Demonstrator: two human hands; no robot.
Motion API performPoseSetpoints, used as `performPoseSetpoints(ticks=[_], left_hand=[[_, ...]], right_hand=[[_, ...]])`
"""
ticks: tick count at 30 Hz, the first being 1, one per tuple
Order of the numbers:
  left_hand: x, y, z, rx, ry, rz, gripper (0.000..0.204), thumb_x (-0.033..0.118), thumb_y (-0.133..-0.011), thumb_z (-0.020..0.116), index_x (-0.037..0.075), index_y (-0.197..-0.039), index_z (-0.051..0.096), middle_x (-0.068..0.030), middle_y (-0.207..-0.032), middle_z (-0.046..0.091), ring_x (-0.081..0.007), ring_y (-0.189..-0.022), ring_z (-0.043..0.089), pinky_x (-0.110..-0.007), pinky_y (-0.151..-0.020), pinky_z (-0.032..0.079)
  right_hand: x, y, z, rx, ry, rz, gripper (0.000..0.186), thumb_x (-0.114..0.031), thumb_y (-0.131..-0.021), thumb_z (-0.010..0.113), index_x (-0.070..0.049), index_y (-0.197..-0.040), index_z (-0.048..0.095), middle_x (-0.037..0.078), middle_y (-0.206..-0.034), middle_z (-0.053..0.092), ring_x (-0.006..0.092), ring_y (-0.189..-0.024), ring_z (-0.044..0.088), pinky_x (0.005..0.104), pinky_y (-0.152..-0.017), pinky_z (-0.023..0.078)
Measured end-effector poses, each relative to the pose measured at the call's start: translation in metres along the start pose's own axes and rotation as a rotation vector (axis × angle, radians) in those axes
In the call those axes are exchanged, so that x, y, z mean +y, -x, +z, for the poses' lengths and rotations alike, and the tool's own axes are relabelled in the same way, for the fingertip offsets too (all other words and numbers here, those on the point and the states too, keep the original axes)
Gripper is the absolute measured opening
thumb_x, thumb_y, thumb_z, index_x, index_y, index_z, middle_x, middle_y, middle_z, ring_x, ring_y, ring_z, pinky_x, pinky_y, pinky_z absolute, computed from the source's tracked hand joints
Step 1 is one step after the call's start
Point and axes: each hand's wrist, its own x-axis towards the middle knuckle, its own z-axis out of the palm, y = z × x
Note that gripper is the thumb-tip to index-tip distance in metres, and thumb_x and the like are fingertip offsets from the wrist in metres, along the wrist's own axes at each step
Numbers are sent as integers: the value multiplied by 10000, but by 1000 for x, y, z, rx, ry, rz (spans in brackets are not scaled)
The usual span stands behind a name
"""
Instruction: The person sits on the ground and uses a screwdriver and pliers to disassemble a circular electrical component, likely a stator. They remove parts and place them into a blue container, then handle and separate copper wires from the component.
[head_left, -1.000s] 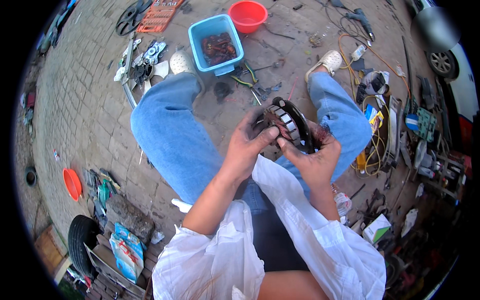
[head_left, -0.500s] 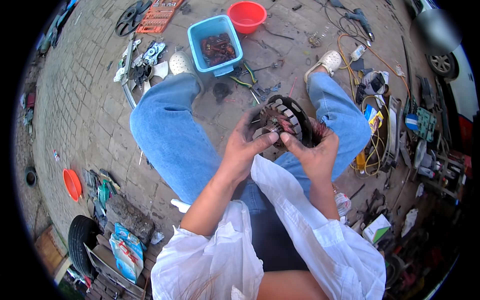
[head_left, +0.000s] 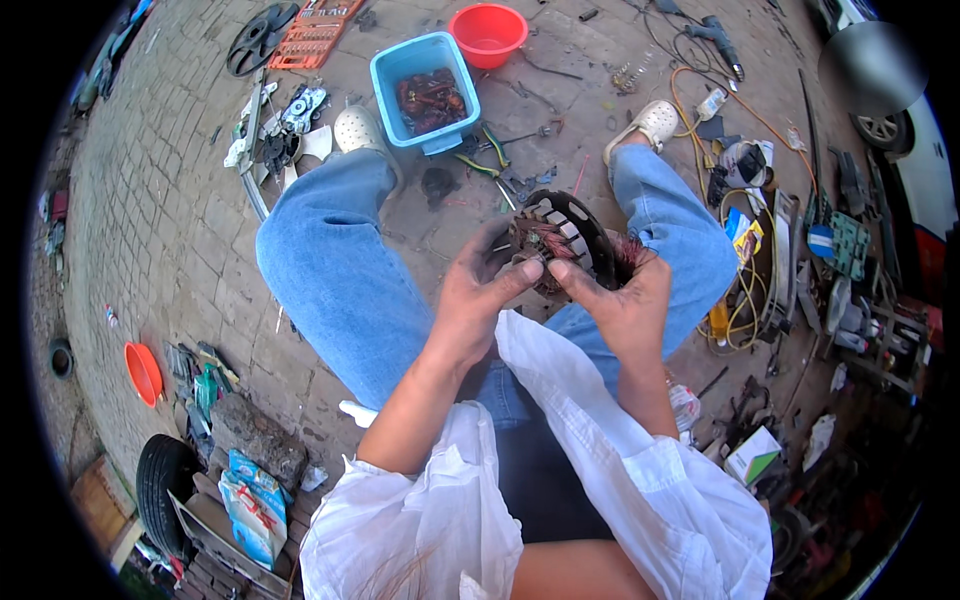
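Observation:
Between my knees I hold a motor stator (head_left: 572, 228), a dark ring with pale slotted teeth and reddish copper windings. My left hand (head_left: 478, 285) is closed on its left side, the thumb pressing the near edge of the windings. On the right side my right hand (head_left: 632, 302) grips it, its thumb beside the left one. Loose copper strands (head_left: 630, 255) stick out by the right fingers. Most fingers of both hands are hidden behind the stator. Dark grime covers the fingers.
Ahead stand a blue basin (head_left: 470, 75) of copper scrap and a red basin (head_left: 488, 38). Green-handled pliers (head_left: 494, 148) lie near the blue basin. Cables, a power tool (head_left: 717, 42) and a yellow hose loop are at right. A tyre (head_left: 165, 490) stands at lower left.
The stator has turned slightly in my hands, showing more of its toothed inner side and windings. Both thumbs have shifted a little and stay close together. The whole view has drifted slightly.

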Motion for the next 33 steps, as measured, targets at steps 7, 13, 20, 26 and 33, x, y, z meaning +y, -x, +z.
performPoseSetpoints(ticks=[7,13,20,26,33], left_hand=[[0,4,5,128,-177,68,731,187,-732,821,-61,-1303,436,-167,-1210,553,-245,-1126,552,-361,-967,453],[7,9,7,171,-392,206,798,222,-683,856,-73,-1294,437,-185,-1225,517,-261,-1103,571,-377,-939,481],[13,13,11,136,-515,282,802,237,-677,856,-51,-1303,446,-190,-1244,485,-268,-1110,567,-388,-930,487],[8,9,23,75,-243,249,852,239,-721,825,-28,-1380,355,-182,-1291,468,-248,-1160,525,-389,-965,456],[0,5,30,-48,-20,181,780,261,-838,702,19,-1443,274,-148,-1302,454,-236,-1180,490,-384,-987,431]], right_hand=[[15,-3,-8,-49,-126,80,252,-129,-765,778,39,-936,701,62,-815,703,90,-731,637,248,-671,513],[44,-7,-3,-33,-528,101,369,-234,-802,761,51,-1016,665,95,-921,696,143,-817,660,287,-750,533],[53,-6,-5,-34,-689,69,472,-268,-791,766,73,-1084,624,119,-990,683,168,-850,664,302,-790,542],[31,1,-9,10,-388,-27,379,-196,-754,803,57,-1000,668,85,-914,697,116,-815,640,268,-754,517],[-11,21,0,73,-211,-73,360,-53,-675,824,69,-980,676,83,-873,705,96,-790,645,248,-735,521]])
